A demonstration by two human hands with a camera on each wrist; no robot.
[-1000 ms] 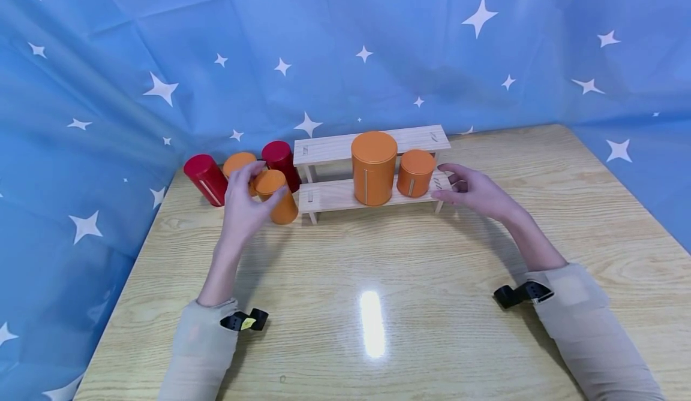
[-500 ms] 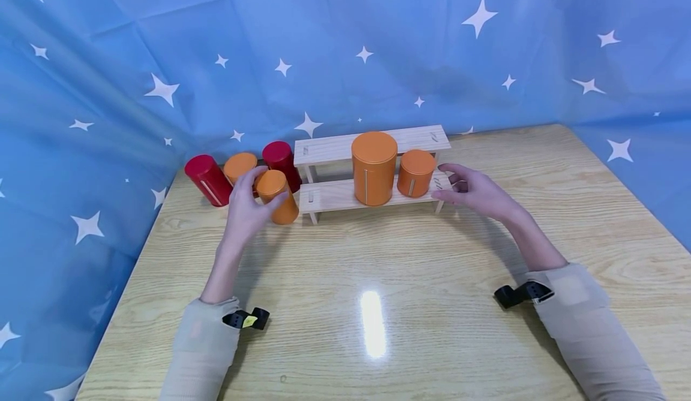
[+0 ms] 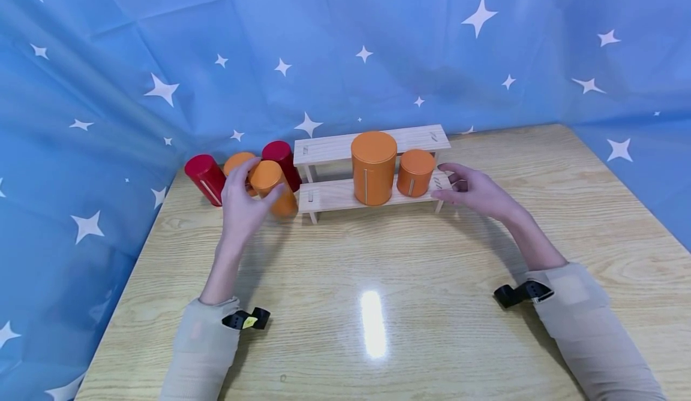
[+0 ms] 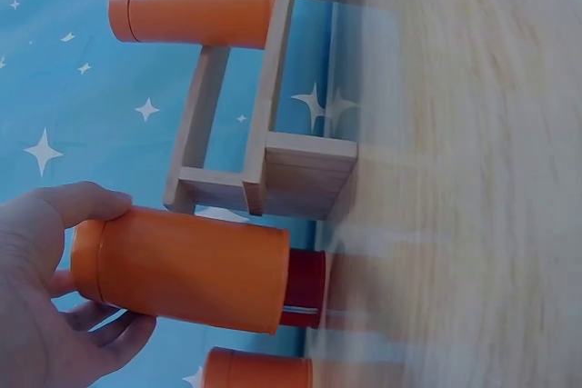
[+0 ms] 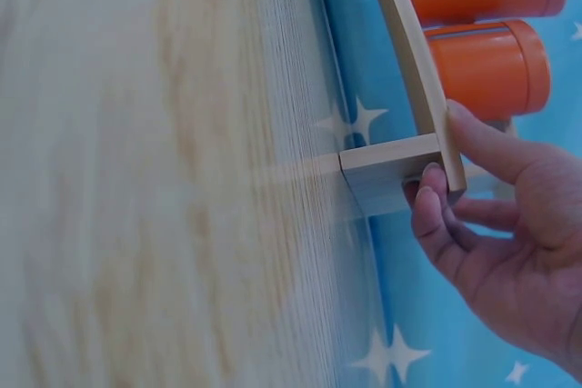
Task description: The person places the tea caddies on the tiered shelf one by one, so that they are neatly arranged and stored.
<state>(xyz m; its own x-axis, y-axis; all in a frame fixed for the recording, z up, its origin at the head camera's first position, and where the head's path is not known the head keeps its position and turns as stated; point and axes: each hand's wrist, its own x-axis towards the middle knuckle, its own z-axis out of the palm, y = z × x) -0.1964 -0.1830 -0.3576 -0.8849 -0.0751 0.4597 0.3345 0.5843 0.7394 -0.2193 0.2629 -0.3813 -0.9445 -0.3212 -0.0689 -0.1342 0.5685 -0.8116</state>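
Note:
In the head view my left hand (image 3: 237,206) grips an orange canister (image 3: 266,175) near its lid, left of a two-step wooden shelf (image 3: 332,196). The left wrist view shows thumb and fingers spread round the lid end, and the base held off the wooden table (image 4: 473,224). My right hand (image 3: 475,194) holds the right end of the shelf's lower step. Its thumb lies on the board and its other fingers curl under the end by the leg, as the right wrist view shows. On that lower step stand a large orange canister (image 3: 373,170) and a short orange canister (image 3: 415,173).
Behind the left hand stand a red canister (image 3: 204,179), another orange canister (image 3: 237,161) and a dark red canister (image 3: 281,155), the last close to the shelf's left end. A blue star-patterned cloth (image 3: 324,53) hangs along the back and left of the table.
The left hand has raised the orange canister from the table, and its lid has shifted up and slightly left. The right hand and the shelf stay where they were.

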